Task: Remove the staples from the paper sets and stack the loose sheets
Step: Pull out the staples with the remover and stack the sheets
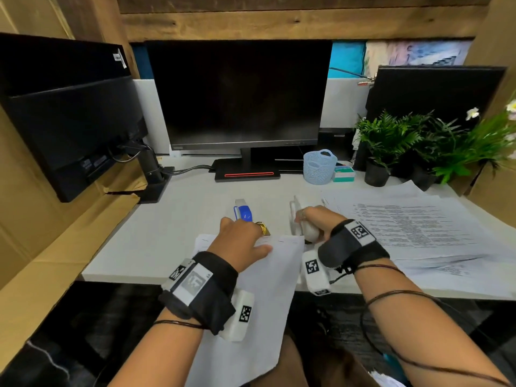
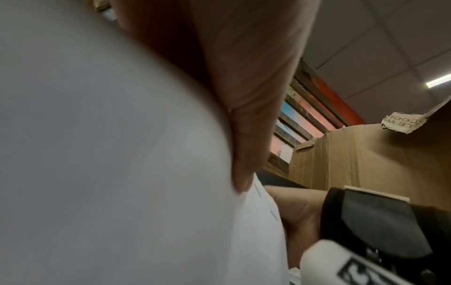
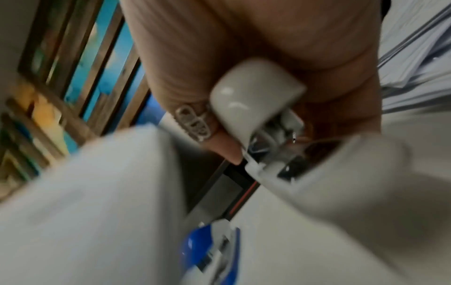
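Observation:
A stapled paper set [image 1: 273, 289] lies at the desk's front edge and hangs over it toward my lap. Short staples [image 1: 279, 241] run along its top edge. My left hand [image 1: 240, 238] holds that top edge, thumb [image 2: 256, 96] flat on the sheet [image 2: 109, 154]; the fingers are hidden behind the paper in the left wrist view. My right hand [image 1: 315, 222] grips a white stapler-shaped tool [image 1: 304, 227] just right of the set's top corner; the right wrist view shows the tool [image 3: 251, 102] in the curled fingers. Printed loose sheets [image 1: 418, 227] spread out to the right.
A blue stapler [image 1: 243, 212] lies just behind my left hand, also low in the right wrist view [image 3: 209, 250]. A monitor [image 1: 237, 93], a pale blue basket [image 1: 319, 166] and potted plants [image 1: 391, 141] line the back. Cardboard [image 1: 55, 247] borders the desk's left side.

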